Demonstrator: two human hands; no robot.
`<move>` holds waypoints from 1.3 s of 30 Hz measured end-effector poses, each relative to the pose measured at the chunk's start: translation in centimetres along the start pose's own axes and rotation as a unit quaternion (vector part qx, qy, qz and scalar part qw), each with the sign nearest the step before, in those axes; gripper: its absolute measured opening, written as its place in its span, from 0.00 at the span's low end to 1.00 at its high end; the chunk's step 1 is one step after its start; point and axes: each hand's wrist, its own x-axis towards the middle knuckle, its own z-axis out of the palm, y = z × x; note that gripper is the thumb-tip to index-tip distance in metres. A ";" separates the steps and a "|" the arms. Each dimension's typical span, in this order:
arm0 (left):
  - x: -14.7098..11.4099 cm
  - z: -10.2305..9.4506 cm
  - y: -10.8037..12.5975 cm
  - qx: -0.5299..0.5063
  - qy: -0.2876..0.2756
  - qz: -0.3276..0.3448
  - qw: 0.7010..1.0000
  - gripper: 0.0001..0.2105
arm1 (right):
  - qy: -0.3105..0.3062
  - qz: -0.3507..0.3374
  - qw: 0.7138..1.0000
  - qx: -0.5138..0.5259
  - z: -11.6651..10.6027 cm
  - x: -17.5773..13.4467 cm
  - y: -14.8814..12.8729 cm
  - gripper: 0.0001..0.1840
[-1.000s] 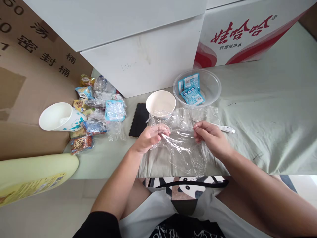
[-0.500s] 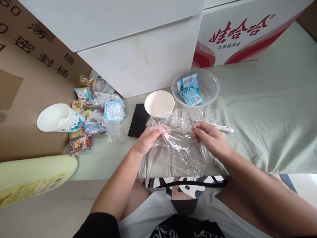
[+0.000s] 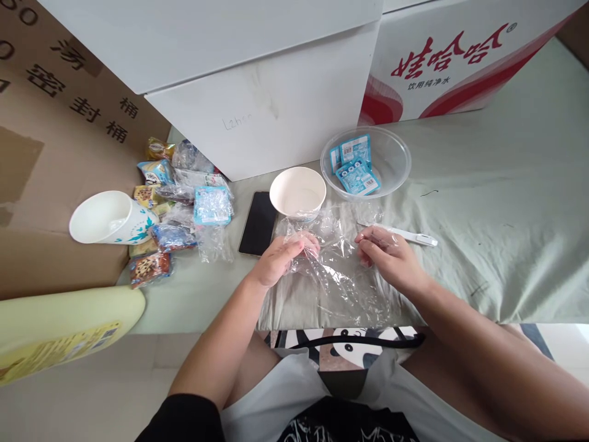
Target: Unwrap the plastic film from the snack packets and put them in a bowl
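Note:
A crumpled sheet of clear plastic film (image 3: 343, 276) stretches between my two hands, its lower end hanging over the cloth. My left hand (image 3: 283, 255) is closed on it, thumb against the fingers. My right hand (image 3: 384, 248) is pinched at the film's right side, with thin plastic over its fingers. Just beyond the film stands a white paper bowl (image 3: 298, 187). Behind my right hand lies a white utility knife (image 3: 416, 237), partly hidden by the hand. A black phone (image 3: 257, 224) rests left of the bowl.
A clear plastic basin (image 3: 391, 166) holds several blue packets (image 3: 359, 175). At left, wrapped snacks (image 3: 172, 236) lie in a pile beside a tipped paper cup (image 3: 103, 218). White boxes (image 3: 257, 110) and a brown carton (image 3: 69, 172) stand behind; a yellow container (image 3: 69, 319) is at lower left.
The film between my hands has gone slacker and its lower end has spread slightly right. Both hands stay in nearly the same place; the view has shifted a little.

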 end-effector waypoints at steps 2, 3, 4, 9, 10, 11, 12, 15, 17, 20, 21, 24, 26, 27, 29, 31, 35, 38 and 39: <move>0.0 -0.1 -0.1 0.013 0.002 -0.002 1.000 0.22 | 0.001 -0.006 1.000 -0.013 0.0 0.0 0.1 0.10; 0.0 -0.1 -0.1 0.019 0.001 -0.004 1.000 0.22 | 0.000 -0.011 1.000 -0.019 0.0 0.0 0.2 0.10; 0.0 -0.1 -0.2 0.024 0.000 -0.005 1.000 0.22 | 0.000 -0.016 1.000 -0.025 -0.1 0.0 0.3 0.10; 0.2 -0.2 -0.5 0.040 -0.002 0.013 0.999 0.21 | -0.017 -0.038 0.997 -0.070 -0.2 0.1 0.6 0.09; 0.3 -0.2 -0.6 0.042 -0.001 0.018 0.999 0.20 | -0.021 -0.038 0.996 -0.080 -0.3 0.1 0.6 0.09; 0.3 -0.2 -0.6 0.044 -0.001 0.021 0.999 0.20 | -0.026 -0.036 0.995 -0.091 -0.3 0.1 0.6 0.09; 0.4 -0.2 -0.6 0.046 -0.002 0.020 0.999 0.20 | -0.029 -0.035 0.994 -0.100 -0.4 0.1 0.6 0.09; 0.4 -0.1 -0.5 0.053 -0.002 0.007 0.999 0.21 | -0.034 -0.041 0.991 -0.122 -0.5 0.1 0.7 0.11; 0.4 0.0 -0.5 0.059 0.006 0.001 0.998 0.22 | -0.034 -0.044 0.990 -0.132 -0.6 0.1 0.8 0.11; 0.4 0.0 -0.4 0.065 0.019 -0.001 0.998 0.22 | -0.034 -0.044 0.989 -0.135 -0.5 0.1 0.9 0.11; 0.4 0.0 -0.4 0.066 0.020 -0.002 0.998 0.22 | -0.034 -0.045 0.989 -0.134 -0.5 0.1 0.9 0.11; 0.4 0.0 -0.5 0.070 0.019 -0.007 0.997 0.22 | -0.033 -0.048 0.990 -0.132 -0.4 0.0 0.7 0.11; 0.4 -0.1 -0.5 0.077 0.017 -0.011 0.997 0.23 | -0.032 -0.047 0.990 -0.132 -0.3 0.0 0.6 0.11; 0.5 0.0 -0.5 0.081 0.017 -0.012 0.996 0.23 | -0.033 -0.047 0.989 -0.134 -0.3 0.0 0.5 0.11; 0.5 0.0 -0.4 0.087 0.020 -0.015 0.996 0.23 | -0.034 -0.048 0.988 -0.142 -0.3 0.0 0.4 0.11; 0.5 0.0 -0.4 0.089 0.021 -0.017 0.996 0.23 | -0.034 -0.053 0.986 -0.152 -0.3 -0.1 0.4 0.11; 0.5 0.1 -0.4 0.090 0.022 -0.018 0.995 0.23 | -0.037 -0.050 0.983 -0.171 -0.4 0.0 0.6 0.11; 0.5 0.0 -0.6 0.087 0.030 -0.020 0.996 0.22 | -0.046 -0.057 0.979 -0.190 -0.5 0.0 0.6 0.11; 0.5 0.0 -0.6 0.085 0.035 -0.021 0.996 0.22 | -0.049 -0.061 0.978 -0.195 -0.5 0.0 0.6 0.11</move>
